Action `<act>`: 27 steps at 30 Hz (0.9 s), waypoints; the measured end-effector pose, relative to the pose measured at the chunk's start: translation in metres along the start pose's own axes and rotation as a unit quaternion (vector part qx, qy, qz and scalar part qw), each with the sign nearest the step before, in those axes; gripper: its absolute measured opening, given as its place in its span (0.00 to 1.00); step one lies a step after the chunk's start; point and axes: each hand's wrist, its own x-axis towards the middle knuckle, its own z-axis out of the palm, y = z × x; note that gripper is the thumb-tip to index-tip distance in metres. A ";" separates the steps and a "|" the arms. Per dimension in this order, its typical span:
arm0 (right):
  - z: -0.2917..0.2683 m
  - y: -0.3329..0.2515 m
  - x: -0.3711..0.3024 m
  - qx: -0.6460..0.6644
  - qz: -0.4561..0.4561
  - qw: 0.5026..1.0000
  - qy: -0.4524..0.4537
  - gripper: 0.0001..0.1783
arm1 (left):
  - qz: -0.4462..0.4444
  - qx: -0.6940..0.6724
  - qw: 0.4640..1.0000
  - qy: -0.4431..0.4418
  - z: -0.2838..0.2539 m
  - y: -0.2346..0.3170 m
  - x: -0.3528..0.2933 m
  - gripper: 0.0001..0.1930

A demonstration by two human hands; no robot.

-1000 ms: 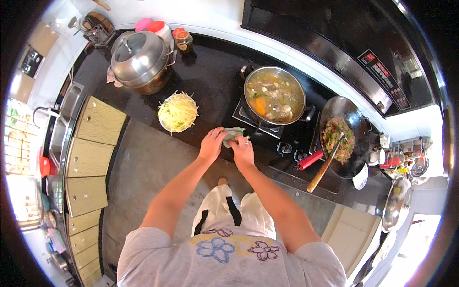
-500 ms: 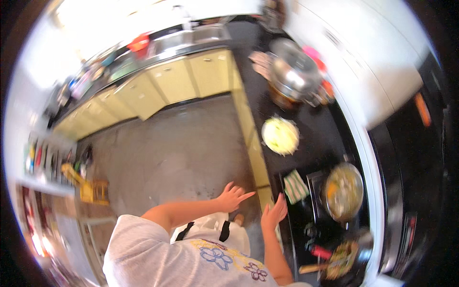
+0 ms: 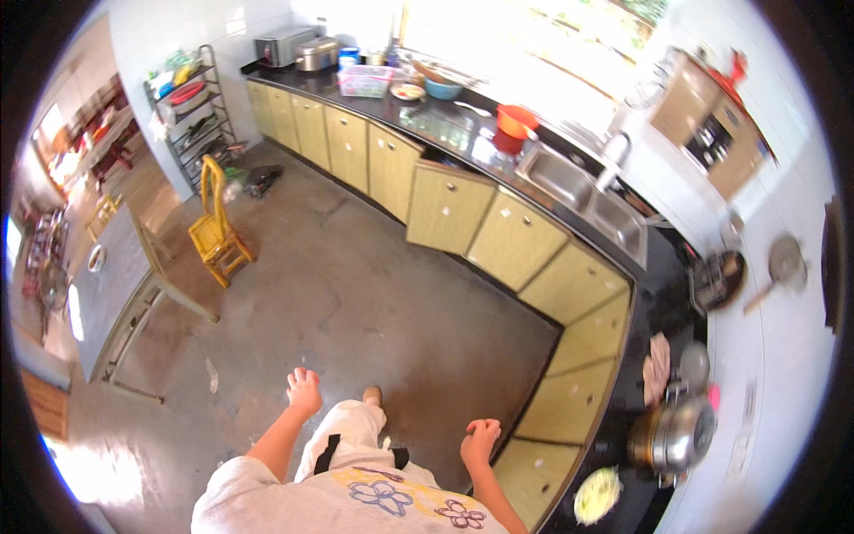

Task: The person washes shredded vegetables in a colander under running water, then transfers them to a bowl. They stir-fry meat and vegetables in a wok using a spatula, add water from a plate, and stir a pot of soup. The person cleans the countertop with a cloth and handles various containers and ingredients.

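Observation:
My left hand [image 3: 304, 389] hangs in the air over the floor, left of my knee, with its fingers loosely bent and nothing visible in them. To the right, my right hand [image 3: 482, 438] is likewise raised, empty and loosely curled. It is nearest to the yellowish cabinet doors [image 3: 535, 485] of the right counter and appears apart from them. A plate of pale shredded food [image 3: 597, 496] lies on that black counter, just below a shiny metal pot [image 3: 673, 434]. One of my feet [image 3: 373, 396] is forward on the floor.
A sink [image 3: 560, 176] and an orange-red container [image 3: 516, 122] are on the far counter. One cabinet door [image 3: 449, 206] there stands ajar. At left are a yellow chair [image 3: 218, 227], a grey table [image 3: 116, 285] and a black rack [image 3: 200, 116]. A pinkish cloth [image 3: 656, 369] lies near the pot.
My view has swung left, away from the stove, which is out of sight. My hands have moved farther apart, and their outstretched fingers are now more bent. One foot has come forward.

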 end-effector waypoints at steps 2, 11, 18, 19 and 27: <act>0.024 -0.032 0.076 0.041 -0.056 0.997 0.027 0.14 | 0.044 0.035 0.997 0.050 -0.010 -0.022 0.043 0.18; 0.057 -0.178 0.321 0.105 -0.047 0.993 0.031 0.27 | 0.101 -0.134 0.984 -0.063 -0.104 0.116 0.273 0.23; 0.094 -0.200 0.530 0.214 0.066 0.972 -0.065 0.43 | 0.168 -0.217 0.945 -0.179 -0.162 0.207 0.458 0.20; 0.100 -0.205 0.563 0.220 0.076 0.969 -0.078 0.42 | 0.141 -0.236 0.940 -0.201 -0.176 0.220 0.481 0.18; 0.156 -0.323 0.824 0.132 -0.214 0.958 -0.135 0.13 | 0.183 -0.174 0.967 -0.005 -0.243 0.228 0.691 0.13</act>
